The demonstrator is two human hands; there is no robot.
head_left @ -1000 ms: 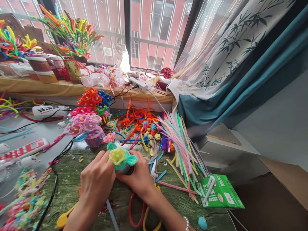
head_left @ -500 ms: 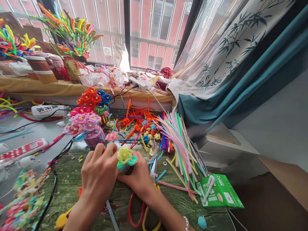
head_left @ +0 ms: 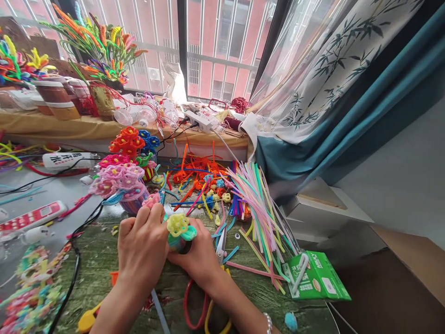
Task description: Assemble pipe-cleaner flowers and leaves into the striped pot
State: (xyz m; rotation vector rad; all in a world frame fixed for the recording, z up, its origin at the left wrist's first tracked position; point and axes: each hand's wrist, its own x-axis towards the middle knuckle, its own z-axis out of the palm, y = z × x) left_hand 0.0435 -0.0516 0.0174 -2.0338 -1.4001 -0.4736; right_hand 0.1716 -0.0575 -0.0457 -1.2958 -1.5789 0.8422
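Observation:
My right hand point(head_left: 199, 248) is wrapped round a small pot point(head_left: 176, 244), mostly hidden between my hands. A yellow pipe-cleaner flower point(head_left: 177, 225) and turquoise leaves point(head_left: 188, 233) stick up from it. Close against the pot, my left hand point(head_left: 144, 243) is closed, its fingertips hidden behind the knuckles. Just past those knuckles shows a pink pipe-cleaner flower point(head_left: 151, 200), apparently held by its stem. A small dark-blue piece point(head_left: 162, 196) stands beside it; its kind is unclear. Scissors point(head_left: 221, 246) with red and yellow handles lie under my right forearm.
Loose pastel pipe cleaners point(head_left: 255, 204) fan out at the right, beside a green carton point(head_left: 318, 276). A pot of pink flowers point(head_left: 120, 178) stands beyond my left hand. A black cable point(head_left: 77, 260) crosses the left side. Orange pieces point(head_left: 198, 171) lie heaped toward the windowsill.
The pink flower has shifted left and slightly down behind my left knuckles. The dark-blue piece now shows beside it. My right hand and the pot stay nearly in place.

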